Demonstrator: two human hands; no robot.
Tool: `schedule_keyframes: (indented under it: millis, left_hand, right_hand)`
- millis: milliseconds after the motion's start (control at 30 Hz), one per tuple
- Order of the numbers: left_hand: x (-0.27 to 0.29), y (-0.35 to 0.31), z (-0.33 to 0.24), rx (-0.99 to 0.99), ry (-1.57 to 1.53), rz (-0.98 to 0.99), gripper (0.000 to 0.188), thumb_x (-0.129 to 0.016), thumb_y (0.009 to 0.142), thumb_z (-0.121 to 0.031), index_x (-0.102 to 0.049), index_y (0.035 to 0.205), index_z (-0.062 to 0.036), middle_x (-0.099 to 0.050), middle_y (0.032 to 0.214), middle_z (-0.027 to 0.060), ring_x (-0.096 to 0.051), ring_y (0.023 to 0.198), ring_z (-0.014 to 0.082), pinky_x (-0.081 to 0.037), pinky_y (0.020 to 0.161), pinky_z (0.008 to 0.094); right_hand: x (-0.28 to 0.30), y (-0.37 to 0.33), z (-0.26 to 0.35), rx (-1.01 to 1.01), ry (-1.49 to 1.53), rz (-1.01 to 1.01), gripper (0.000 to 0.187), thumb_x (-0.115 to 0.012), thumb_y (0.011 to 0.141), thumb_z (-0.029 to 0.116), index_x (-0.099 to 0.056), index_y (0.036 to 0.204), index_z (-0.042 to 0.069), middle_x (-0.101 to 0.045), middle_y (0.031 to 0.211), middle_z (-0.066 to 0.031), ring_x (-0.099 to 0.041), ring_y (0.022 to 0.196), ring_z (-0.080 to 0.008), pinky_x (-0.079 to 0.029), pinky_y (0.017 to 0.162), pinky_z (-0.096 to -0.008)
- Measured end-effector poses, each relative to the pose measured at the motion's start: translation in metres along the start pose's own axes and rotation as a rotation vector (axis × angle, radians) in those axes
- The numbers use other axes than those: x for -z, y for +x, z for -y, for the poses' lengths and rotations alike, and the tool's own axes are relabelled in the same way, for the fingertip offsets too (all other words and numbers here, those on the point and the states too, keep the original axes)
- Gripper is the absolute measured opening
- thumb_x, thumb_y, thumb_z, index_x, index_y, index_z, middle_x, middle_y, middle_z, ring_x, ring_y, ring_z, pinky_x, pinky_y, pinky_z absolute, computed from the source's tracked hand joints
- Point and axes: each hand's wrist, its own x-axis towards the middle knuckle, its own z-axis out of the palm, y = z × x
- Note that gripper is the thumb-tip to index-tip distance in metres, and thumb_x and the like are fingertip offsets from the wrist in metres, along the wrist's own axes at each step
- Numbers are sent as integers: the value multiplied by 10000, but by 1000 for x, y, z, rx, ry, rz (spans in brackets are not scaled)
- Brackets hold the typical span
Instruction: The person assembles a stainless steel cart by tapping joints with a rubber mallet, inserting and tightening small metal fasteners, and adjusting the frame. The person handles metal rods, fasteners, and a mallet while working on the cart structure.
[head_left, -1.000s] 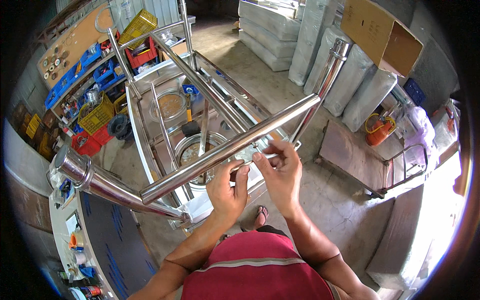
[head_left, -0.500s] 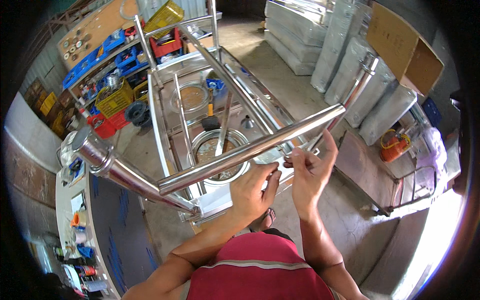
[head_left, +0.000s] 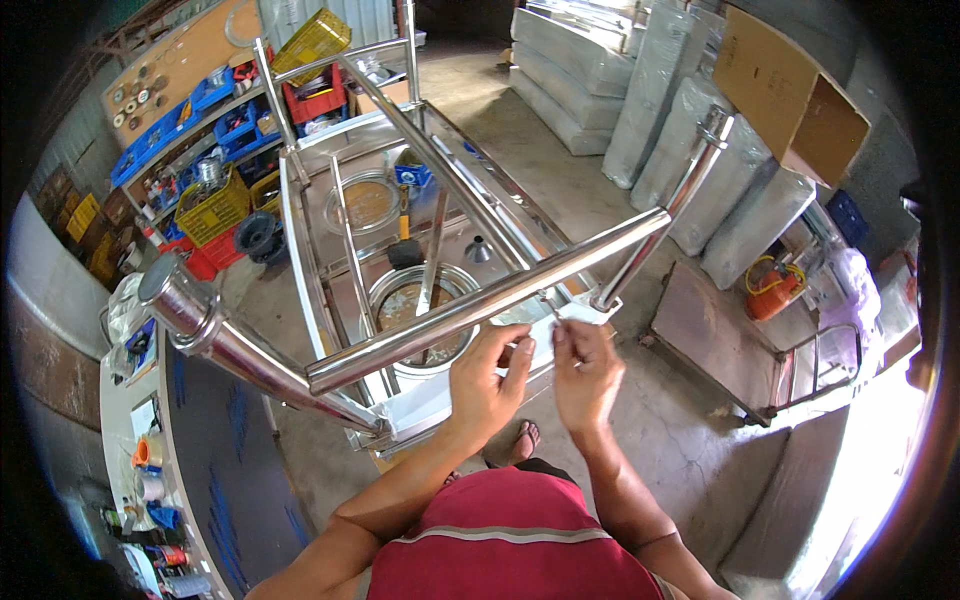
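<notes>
The right hand (head_left: 588,380) has curled in its index finger, stretched out half a second ago. The shiny metal frame (head_left: 443,163) stands before the person, its near crossbar (head_left: 490,297) partly hiding a round ring (head_left: 450,270). Both hands are just below that bar, the left hand (head_left: 486,388) with fingertips bunched; whether either grip pinches something small, I cannot tell.

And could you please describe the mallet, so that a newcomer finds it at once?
Start from the big shiny metal frame straight ahead. Inside it are two round silver rings; the mallet lies just beyond the nearer one, handle pointing away. Its blocky black head and yellowish handle set it apart from the silvery metal around.
</notes>
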Motion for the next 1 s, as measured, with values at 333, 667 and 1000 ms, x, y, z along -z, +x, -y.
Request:
schedule_keyframes:
  millis: [333,667,1000]
  left_hand:
    - [16,1,25,639,-832,8,399,-499,1100,-332,-671,1165,22,-699,972,79,-645,814,158,-518,717,321]
    - [-27,30,31,705,-1511,477,409,-598,1051,-386,-636,1308,-70,-671,1192,53,-684,1022,172,-548,888,316]
    - [-57,24,30,632,-1563,241,252,-692,1011,-281,-724,1147,-72,-740,1040,19,-678,913,107,-563,879,296]
  right_hand:
    - [-1,-13,61,-224,322,389,312,-688,1022,231,-658,922,-63,-713,715,-96,-693,643,-124,-547,587,-266]
    - [4,2,69,-252,517,402,180,-646,1008,123,-662,979,-54,-682,721,-85,-640,618,-136,-501,581,-275]
    - [28,33,45,571,-384,-117,332,-733,812,-2,-757,1140,44,-627,1105,-160,-636,953,-307,-531,795,-387]
